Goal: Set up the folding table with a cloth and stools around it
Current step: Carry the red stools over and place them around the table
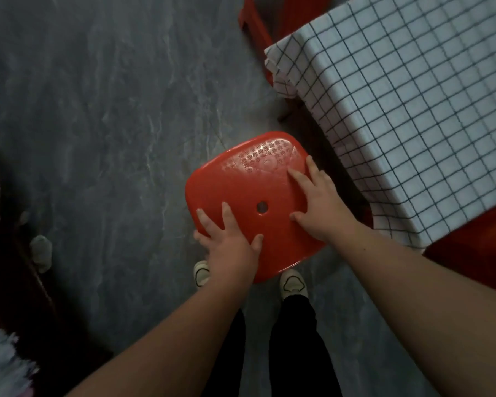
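Observation:
A red plastic stool [241, 184] with a round hole in its seat stands on the floor just in front of my feet, beside the table's near left side. My left hand [231, 243] lies flat on the seat's near left corner, fingers spread. My right hand [320, 202] lies flat on the seat's right side, fingers straight. The table [418, 116] at the right is covered by a white cloth with a dark grid, which hangs over its edges.
A second red stool [258, 21] stands at the table's far corner and a third [476, 259] at the near right. Dark furniture with a grey foot pad [40, 250] lies at the left. The grey marbled floor [98, 110] spreads to the left.

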`<control>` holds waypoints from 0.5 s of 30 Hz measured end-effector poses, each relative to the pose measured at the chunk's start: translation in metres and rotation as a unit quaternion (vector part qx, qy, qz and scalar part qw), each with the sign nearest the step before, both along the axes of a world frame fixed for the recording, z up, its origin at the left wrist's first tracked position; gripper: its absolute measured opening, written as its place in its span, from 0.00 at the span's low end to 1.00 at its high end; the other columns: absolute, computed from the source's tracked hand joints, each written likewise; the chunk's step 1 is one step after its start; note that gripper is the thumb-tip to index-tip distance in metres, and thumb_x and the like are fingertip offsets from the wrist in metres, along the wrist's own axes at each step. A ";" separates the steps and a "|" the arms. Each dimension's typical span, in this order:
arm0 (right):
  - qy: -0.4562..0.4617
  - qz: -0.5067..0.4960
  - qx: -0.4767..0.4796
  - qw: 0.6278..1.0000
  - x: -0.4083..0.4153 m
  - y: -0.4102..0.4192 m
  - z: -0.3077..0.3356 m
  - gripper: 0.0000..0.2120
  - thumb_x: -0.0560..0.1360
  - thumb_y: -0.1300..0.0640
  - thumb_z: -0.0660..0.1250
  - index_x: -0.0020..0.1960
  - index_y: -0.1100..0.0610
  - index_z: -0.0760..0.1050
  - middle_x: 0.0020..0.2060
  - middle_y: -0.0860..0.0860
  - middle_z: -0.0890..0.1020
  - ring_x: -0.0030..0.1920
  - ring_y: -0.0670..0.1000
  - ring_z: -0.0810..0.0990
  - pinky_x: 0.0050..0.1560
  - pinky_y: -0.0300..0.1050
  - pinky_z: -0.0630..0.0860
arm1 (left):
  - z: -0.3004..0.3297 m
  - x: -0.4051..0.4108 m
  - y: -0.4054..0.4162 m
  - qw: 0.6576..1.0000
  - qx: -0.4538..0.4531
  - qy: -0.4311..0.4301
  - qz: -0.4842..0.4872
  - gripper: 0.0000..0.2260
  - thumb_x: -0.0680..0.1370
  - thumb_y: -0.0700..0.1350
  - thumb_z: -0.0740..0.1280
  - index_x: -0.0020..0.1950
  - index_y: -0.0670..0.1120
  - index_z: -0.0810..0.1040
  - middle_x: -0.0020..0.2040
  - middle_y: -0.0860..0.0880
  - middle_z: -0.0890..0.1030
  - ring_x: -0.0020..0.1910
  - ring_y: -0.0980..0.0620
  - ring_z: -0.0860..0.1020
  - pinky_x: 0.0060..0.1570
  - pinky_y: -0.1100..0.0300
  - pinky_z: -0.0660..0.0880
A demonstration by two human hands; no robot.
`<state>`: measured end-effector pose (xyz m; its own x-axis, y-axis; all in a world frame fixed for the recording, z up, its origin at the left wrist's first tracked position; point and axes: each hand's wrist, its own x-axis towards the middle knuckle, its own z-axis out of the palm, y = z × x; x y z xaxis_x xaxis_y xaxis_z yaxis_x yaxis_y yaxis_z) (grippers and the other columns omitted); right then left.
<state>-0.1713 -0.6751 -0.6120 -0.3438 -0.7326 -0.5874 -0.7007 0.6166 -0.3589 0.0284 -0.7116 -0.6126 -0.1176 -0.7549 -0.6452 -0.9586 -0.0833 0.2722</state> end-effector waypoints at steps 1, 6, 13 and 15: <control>0.000 -0.004 0.003 1.000 0.001 0.001 -0.001 0.49 0.71 0.50 0.76 0.77 0.32 0.44 0.78 0.37 0.36 0.80 0.55 0.43 0.75 0.65 0.57 | 0.000 0.001 -0.001 1.000 0.002 -0.006 -0.009 0.44 0.74 0.63 0.69 0.76 0.62 0.39 0.76 0.49 0.31 0.76 0.28 0.46 0.63 0.33 0.69; 0.033 -0.025 0.006 0.999 0.012 0.003 -0.005 0.50 0.73 0.50 0.74 0.78 0.32 0.41 0.80 0.41 0.38 0.80 0.54 0.41 0.77 0.59 0.50 | -0.005 0.007 -0.004 0.997 -0.013 -0.050 -0.058 0.45 0.73 0.68 0.66 0.78 0.60 0.39 0.77 0.46 0.35 0.75 0.28 0.51 0.60 0.36 0.72; 0.123 -0.067 -0.021 0.990 0.055 0.013 -0.001 0.35 0.79 0.59 0.61 0.81 0.46 0.50 0.82 0.52 0.47 0.80 0.58 0.44 0.79 0.58 0.47 | 0.001 0.003 -0.006 0.989 -0.024 -0.106 -0.102 0.44 0.73 0.70 0.63 0.78 0.57 0.41 0.78 0.45 0.39 0.76 0.34 0.48 0.70 0.34 0.60; 0.117 -0.078 -0.014 0.990 0.064 0.017 0.001 0.33 0.80 0.58 0.59 0.82 0.49 0.50 0.82 0.53 0.48 0.80 0.58 0.45 0.79 0.58 0.47 | 0.008 -0.001 -0.016 0.985 -0.033 -0.106 -0.135 0.41 0.74 0.67 0.64 0.78 0.53 0.47 0.79 0.45 0.41 0.77 0.34 0.45 0.72 0.33 0.55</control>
<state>-0.1072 -0.6584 -0.6110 -0.5791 -0.6743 -0.4581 -0.6634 0.7164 -0.2159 0.0277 -0.7272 -0.6051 -0.1875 -0.7562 -0.6269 -0.9793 0.1936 0.0595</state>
